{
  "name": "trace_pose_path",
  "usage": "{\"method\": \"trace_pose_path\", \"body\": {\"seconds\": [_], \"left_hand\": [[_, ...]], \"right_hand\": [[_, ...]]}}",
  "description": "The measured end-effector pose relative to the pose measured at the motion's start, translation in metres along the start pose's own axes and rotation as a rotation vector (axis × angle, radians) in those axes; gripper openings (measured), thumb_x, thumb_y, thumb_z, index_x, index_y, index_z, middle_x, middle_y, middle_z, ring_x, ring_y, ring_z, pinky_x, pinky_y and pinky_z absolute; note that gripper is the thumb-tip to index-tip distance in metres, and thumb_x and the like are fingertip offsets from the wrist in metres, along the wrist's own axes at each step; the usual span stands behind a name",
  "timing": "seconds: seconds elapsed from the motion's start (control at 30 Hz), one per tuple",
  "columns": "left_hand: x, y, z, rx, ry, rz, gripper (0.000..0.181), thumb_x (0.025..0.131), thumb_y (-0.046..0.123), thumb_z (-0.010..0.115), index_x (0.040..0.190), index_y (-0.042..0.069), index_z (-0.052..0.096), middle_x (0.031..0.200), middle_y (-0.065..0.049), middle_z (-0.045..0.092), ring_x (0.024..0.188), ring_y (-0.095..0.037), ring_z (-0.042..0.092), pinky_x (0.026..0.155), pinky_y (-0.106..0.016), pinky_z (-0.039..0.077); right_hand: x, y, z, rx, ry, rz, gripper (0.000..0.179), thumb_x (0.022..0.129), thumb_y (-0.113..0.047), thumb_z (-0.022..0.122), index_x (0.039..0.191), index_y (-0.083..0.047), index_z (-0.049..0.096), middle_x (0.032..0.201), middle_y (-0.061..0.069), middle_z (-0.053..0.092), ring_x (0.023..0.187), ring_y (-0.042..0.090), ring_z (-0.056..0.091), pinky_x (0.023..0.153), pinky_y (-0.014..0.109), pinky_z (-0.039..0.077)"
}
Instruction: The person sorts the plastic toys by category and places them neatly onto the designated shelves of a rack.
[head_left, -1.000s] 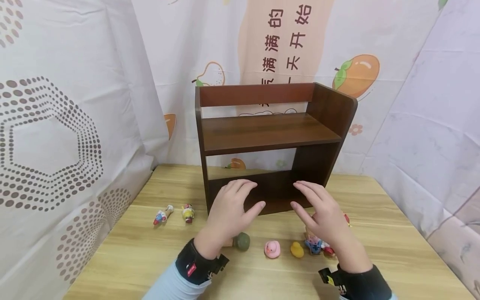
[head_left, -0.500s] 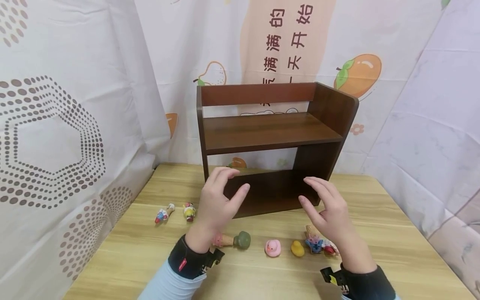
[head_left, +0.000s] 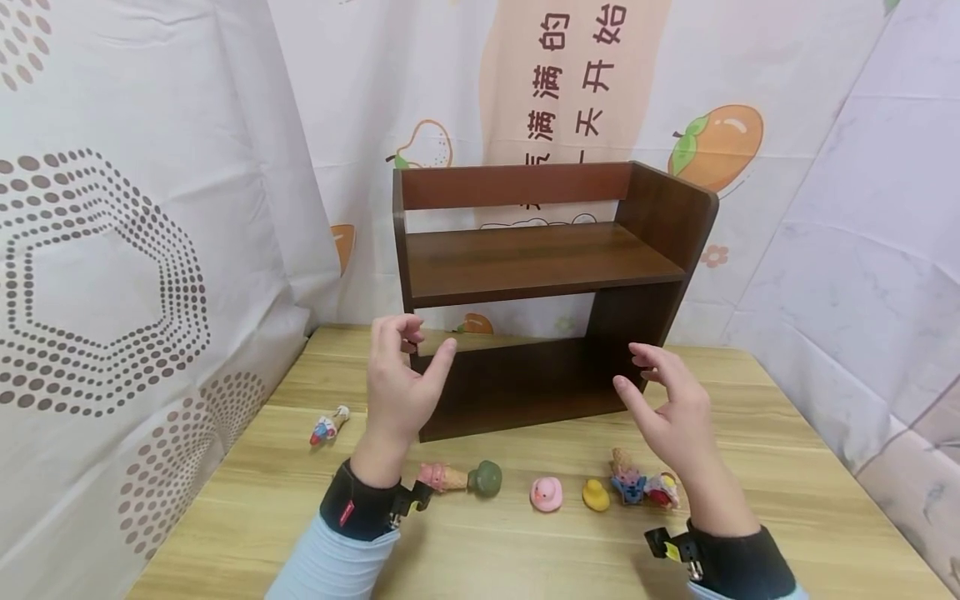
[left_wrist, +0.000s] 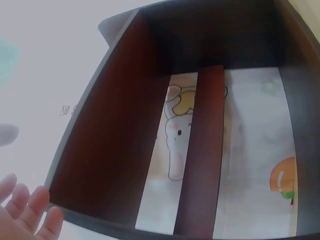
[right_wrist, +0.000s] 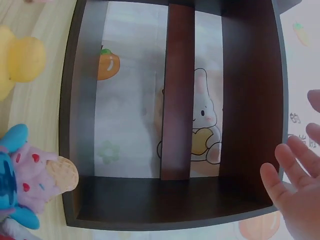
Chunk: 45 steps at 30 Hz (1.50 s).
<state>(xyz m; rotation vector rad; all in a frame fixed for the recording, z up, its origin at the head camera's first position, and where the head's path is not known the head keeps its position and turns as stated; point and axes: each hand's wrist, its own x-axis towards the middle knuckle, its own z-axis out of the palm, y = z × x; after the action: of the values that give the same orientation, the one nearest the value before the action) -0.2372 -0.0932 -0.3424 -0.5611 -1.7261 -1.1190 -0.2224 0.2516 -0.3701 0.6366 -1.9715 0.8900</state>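
A dark brown two-tier wooden shelf (head_left: 547, 262) stands upright on the table. My left hand (head_left: 397, 379) hovers before its left side, fingers loosely bent and thumb apart, holding nothing. Before the lower right corner hangs my right hand (head_left: 675, 412), likewise bare and relaxed. In the left wrist view the fingers (left_wrist: 37, 207) show beside the shelf's edge; the right wrist view has the other hand's fingers (right_wrist: 285, 165) by the opposite side. Between the forearms lie a pink ice-cream-cone toy (head_left: 442, 477), a green rounded toy (head_left: 487, 479), a pink rubber duck (head_left: 546, 494) and a yellow rubber duck (head_left: 596, 495).
By the right forearm lie a blue cone figurine (head_left: 628, 486) and a red-and-white figurine (head_left: 662, 490). Another small figurine (head_left: 328, 426) lies at the left of the wooden table (head_left: 487, 558). A printed cloth (head_left: 360, 83) hangs close behind the shelf.
My hands have moved apart, the left one clearly leftward and up, the right one a little rightward. The left hand now covers the yellow figurine, and the pink cone toy has come into view.
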Motion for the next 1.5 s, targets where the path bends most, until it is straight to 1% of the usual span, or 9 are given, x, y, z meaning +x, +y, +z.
{"method": "trace_pose_path", "body": {"seconds": [0.07, 0.13, 0.33, 0.6, 0.87, 1.07, 1.2, 1.3, 1.5], "left_hand": [[0.002, -0.003, -0.002, 0.01, 0.019, -0.009, 0.044, 0.086, 0.017, 0.08, 0.115, -0.005, 0.056, 0.104, -0.018, 0.052, 0.091, -0.029, 0.056, 0.075, -0.043, 0.047], [0.003, -0.005, -0.004, 0.012, 0.037, -0.02, 0.046, 0.086, 0.016, 0.081, 0.116, -0.006, 0.055, 0.105, -0.019, 0.051, 0.092, -0.03, 0.054, 0.075, -0.043, 0.046], [0.004, -0.011, -0.006, 0.035, 0.071, -0.088, 0.053, 0.084, 0.017, 0.083, 0.119, -0.008, 0.053, 0.113, -0.02, 0.049, 0.102, -0.033, 0.05, 0.083, -0.039, 0.041], [0.005, -0.018, -0.01, 0.054, 0.034, -0.21, 0.065, 0.084, 0.022, 0.084, 0.133, -0.004, 0.051, 0.131, -0.018, 0.05, 0.118, -0.03, 0.049, 0.092, -0.049, 0.044], [0.006, -0.023, -0.015, 0.008, -0.03, -0.348, 0.068, 0.086, 0.023, 0.084, 0.14, 0.001, 0.05, 0.135, -0.013, 0.052, 0.123, -0.027, 0.051, 0.097, -0.047, 0.047], [0.007, -0.028, -0.017, -0.041, -0.079, -0.453, 0.064, 0.088, 0.025, 0.082, 0.14, 0.002, 0.053, 0.134, -0.012, 0.055, 0.124, -0.026, 0.054, 0.099, -0.05, 0.05], [0.007, -0.032, -0.017, -0.05, -0.108, -0.48, 0.062, 0.088, 0.025, 0.082, 0.139, 0.002, 0.055, 0.136, -0.014, 0.055, 0.123, -0.028, 0.056, 0.097, -0.052, 0.052], [0.007, -0.034, -0.017, -0.058, -0.124, -0.49, 0.061, 0.088, 0.025, 0.082, 0.139, 0.002, 0.056, 0.136, -0.016, 0.055, 0.122, -0.029, 0.057, 0.095, -0.053, 0.053], [0.007, -0.036, -0.016, -0.056, -0.156, -0.51, 0.055, 0.089, 0.025, 0.081, 0.135, 0.004, 0.06, 0.131, -0.011, 0.059, 0.12, -0.027, 0.06, 0.091, -0.05, 0.056]], "right_hand": [[0.0, 0.002, 0.0, 0.004, -0.017, 0.062, 0.052, 0.081, 0.004, 0.08, 0.13, -0.001, 0.065, 0.122, 0.014, 0.067, 0.107, 0.022, 0.061, 0.094, 0.013, 0.047], [0.0, 0.005, 0.0, 0.031, -0.025, 0.116, 0.052, 0.082, 0.006, 0.079, 0.132, -0.001, 0.064, 0.124, 0.015, 0.066, 0.108, 0.018, 0.06, 0.093, 0.013, 0.047], [0.0, 0.011, -0.001, 0.123, -0.017, 0.291, 0.049, 0.09, 0.004, 0.073, 0.136, 0.0, 0.059, 0.126, 0.012, 0.063, 0.111, 0.01, 0.059, 0.09, 0.011, 0.047], [0.004, 0.017, -0.007, 0.142, 0.006, 0.461, 0.046, 0.097, -0.012, 0.07, 0.14, -0.003, 0.054, 0.127, 0.007, 0.062, 0.115, 0.016, 0.059, 0.09, 0.013, 0.046], [0.007, 0.029, -0.008, 0.206, -0.001, 0.57, 0.051, 0.1, -0.021, 0.067, 0.144, -0.004, 0.048, 0.131, 0.007, 0.057, 0.12, 0.021, 0.055, 0.091, 0.016, 0.045], [0.008, 0.039, -0.012, 0.184, -0.005, 0.625, 0.056, 0.101, -0.025, 0.066, 0.147, -0.003, 0.044, 0.136, 0.014, 0.055, 0.122, 0.021, 0.053, 0.09, 0.018, 0.045], [0.012, 0.042, -0.016, 0.181, -0.012, 0.657, 0.058, 0.101, -0.028, 0.066, 0.148, -0.004, 0.042, 0.14, 0.02, 0.052, 0.121, 0.019, 0.053, 0.087, 0.017, 0.044], [0.017, 0.046, -0.018, 0.175, -0.009, 0.682, 0.061, 0.1, -0.031, 0.066, 0.149, -0.005, 0.041, 0.143, 0.018, 0.05, 0.122, 0.02, 0.052, 0.088, 0.016, 0.044], [0.026, 0.058, -0.023, 0.144, -0.036, 0.739, 0.07, 0.099, -0.035, 0.066, 0.154, -0.006, 0.034, 0.148, 0.016, 0.044, 0.127, 0.028, 0.049, 0.085, 0.013, 0.046]]}}
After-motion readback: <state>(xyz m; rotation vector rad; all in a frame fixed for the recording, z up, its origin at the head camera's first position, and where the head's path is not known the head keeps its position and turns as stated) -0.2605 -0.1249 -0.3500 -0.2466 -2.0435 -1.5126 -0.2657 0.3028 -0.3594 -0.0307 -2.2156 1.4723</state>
